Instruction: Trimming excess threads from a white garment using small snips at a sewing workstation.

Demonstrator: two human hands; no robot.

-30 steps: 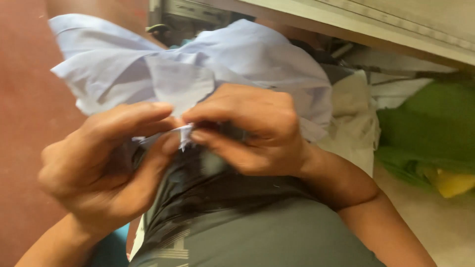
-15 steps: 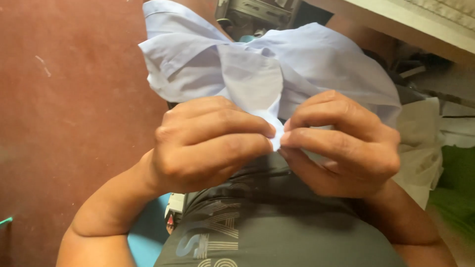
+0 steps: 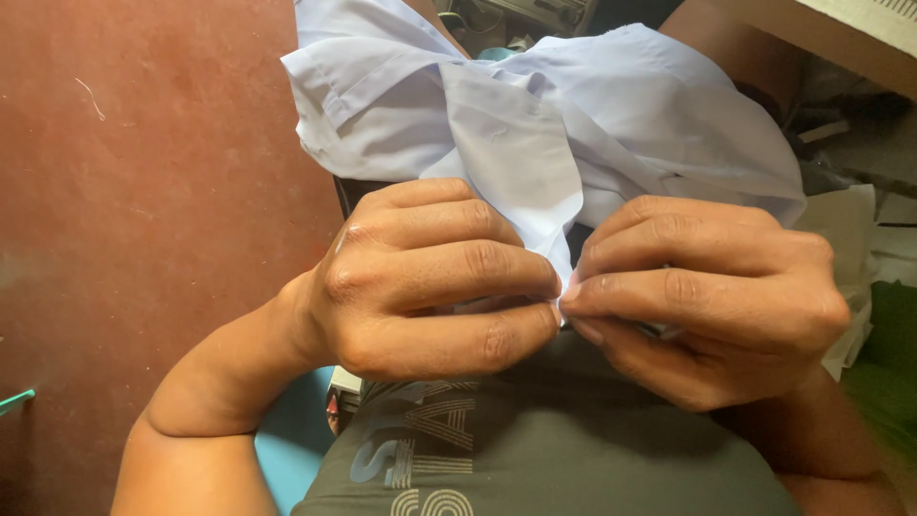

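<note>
Head view: left hand [image 3: 430,282] and right hand [image 3: 707,296], each grip clamped on pale blue cloth [image 3: 535,134], fingertips touching; pinched edge hidden.

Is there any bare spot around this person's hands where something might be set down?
The red floor left of the left hand and the pale blue cloth is bare, apart from a thread and a teal sliver at its edge. Right of the right hand it is crowded: white and green fabric and clutter under a table edge.
</note>
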